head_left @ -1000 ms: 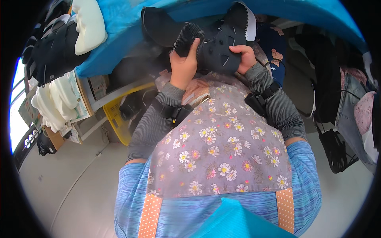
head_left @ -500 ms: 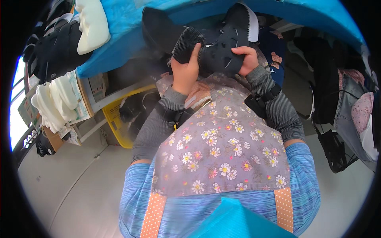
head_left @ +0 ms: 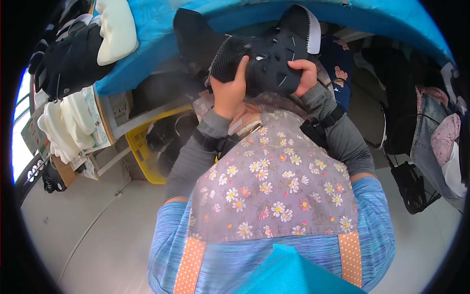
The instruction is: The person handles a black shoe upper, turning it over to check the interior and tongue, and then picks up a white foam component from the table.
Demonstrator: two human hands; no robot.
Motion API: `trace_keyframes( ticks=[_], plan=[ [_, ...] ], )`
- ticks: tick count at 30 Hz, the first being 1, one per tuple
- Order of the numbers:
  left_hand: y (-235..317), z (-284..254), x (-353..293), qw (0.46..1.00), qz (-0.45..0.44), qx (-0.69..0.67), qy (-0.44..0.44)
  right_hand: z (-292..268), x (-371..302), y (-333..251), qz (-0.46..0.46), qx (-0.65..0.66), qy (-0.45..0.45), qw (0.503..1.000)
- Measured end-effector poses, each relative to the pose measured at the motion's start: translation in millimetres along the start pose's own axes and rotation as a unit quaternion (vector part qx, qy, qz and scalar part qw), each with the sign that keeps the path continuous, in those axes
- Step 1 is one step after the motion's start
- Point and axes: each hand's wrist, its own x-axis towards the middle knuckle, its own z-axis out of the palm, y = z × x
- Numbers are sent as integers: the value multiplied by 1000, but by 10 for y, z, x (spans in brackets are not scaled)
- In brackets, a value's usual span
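Observation:
A black shoe upper (head_left: 280,61) with small light stitches and studs is held above my lap, close to the table's front edge. On its left side is a black mesh part (head_left: 231,58); a white strip with a toothed edge (head_left: 312,36) runs along its far right. My left hand (head_left: 229,93) is closed round the mesh part, thumb pointing up on the near face and the other fingers hidden behind. At the right edge of the upper, my right hand (head_left: 306,77) pinches it, thumb on top. A black flap (head_left: 192,36) spreads out at the far left of the piece.
A blue-covered table (head_left: 152,36) curves across the far side, with black shoe uppers (head_left: 73,59) and a cream foam piece (head_left: 116,32) at its left. Below are white shoe-shaped pieces (head_left: 73,125) and a yellow crate (head_left: 144,152). Clothes (head_left: 431,142) hang at right.
Both hands keep their grip on the shoe upper. The upper has turned very slightly, its mesh part showing a little more smoothly; otherwise the scene is nearly the same.

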Motion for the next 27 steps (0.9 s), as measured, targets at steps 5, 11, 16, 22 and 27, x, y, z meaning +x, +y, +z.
trace_keyframes(
  ticks=[5, 11, 16, 22, 27],
  plan=[
    [34, 5, -48, 991, -73, -99, 46, -41, 4, -22, -10, -22, -6, 1000],
    [-198, 24, -6, 995, -50, -86, 7, -140, 56, -23, 8, -24, 21, 999],
    [-242, 43, 22, 989, -81, -121, 5, -193, 91, -3, 25, -18, 16, 999],
    [-64, -19, 47, 995, -51, -86, 12, -23, 34, 40, -26, 9, -26, 999],
    [-95, -29, 30, 997, -7, -71, 30, 2, -4, -5, -11, 1, -62, 998]
  ],
)
